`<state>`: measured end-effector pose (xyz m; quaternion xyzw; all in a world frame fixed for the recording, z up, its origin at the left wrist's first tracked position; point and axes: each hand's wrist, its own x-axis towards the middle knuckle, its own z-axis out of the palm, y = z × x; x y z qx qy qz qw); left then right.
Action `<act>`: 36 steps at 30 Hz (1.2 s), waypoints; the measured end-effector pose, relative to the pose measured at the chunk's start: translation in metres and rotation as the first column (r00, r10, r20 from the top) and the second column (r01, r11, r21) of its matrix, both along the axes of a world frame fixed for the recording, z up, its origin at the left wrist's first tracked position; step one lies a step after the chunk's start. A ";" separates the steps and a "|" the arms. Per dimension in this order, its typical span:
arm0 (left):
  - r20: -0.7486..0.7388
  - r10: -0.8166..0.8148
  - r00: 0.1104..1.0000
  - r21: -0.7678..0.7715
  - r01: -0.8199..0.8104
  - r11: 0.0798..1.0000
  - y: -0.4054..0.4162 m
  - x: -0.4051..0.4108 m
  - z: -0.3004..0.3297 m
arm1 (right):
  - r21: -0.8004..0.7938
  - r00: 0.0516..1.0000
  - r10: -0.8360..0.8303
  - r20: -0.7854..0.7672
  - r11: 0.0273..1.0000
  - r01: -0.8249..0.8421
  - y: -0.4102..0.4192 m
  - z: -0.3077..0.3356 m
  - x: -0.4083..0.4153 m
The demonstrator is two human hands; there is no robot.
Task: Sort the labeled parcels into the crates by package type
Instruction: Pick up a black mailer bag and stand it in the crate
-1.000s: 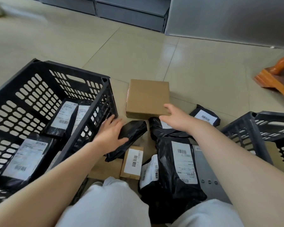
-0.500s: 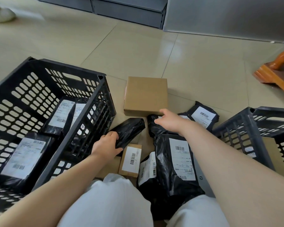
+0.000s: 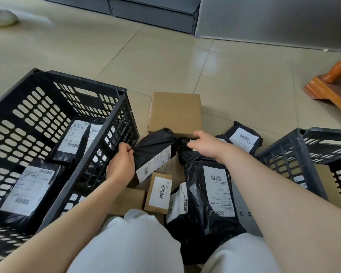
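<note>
Gripping one black mailer (image 3: 156, 150) beside the left crate (image 3: 98, 164), the left hand (image 3: 121, 164) pinches it; the right hand (image 3: 204, 144), fingers relaxed, touches one cardboard box (image 3: 175, 111). Three mailers (image 3: 73, 138) lie inside.

Bright even daylight, glare on floor tiles (image 3: 205, 62), wide-angle edge bending

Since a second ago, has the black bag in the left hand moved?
Yes. The black bag, gripped by the left hand, has turned label-up and lifted toward the cardboard box, now overlapping its near edge.
</note>
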<state>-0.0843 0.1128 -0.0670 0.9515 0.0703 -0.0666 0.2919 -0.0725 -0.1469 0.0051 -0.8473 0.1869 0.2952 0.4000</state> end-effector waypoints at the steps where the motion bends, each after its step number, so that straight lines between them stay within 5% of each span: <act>1: 0.005 0.020 1.000 -0.047 -0.020 0.999 -0.001 0.002 0.003 | 0.012 1.000 -0.010 0.001 1.000 0.010 0.000 0.000 0.001; 6: -0.033 0.125 0.992 -0.319 -0.129 0.939 -0.009 0.010 0.014 | 0.060 1.000 -0.028 0.007 0.998 0.027 0.003 0.003 0.006; 13: -0.263 0.217 0.940 -0.629 -0.338 0.700 -0.013 0.017 0.017 | 0.189 0.992 -0.121 -0.037 0.974 0.126 0.003 0.001 0.007; 19: -0.341 0.238 0.909 -0.751 -0.416 0.513 -0.013 0.018 0.024 | 0.381 0.976 -0.179 -0.124 0.900 0.213 0.002 0.003 0.012; 24: -0.417 0.222 0.881 -0.753 -0.472 0.459 -0.009 0.017 0.028 | 0.494 0.972 -0.203 -0.116 0.837 0.234 0.007 0.010 0.012; 36: -0.439 -0.061 0.896 -0.883 -0.418 0.214 0.002 0.012 0.059 | 0.605 0.954 -0.299 0.006 0.761 0.235 0.013 0.038 0.020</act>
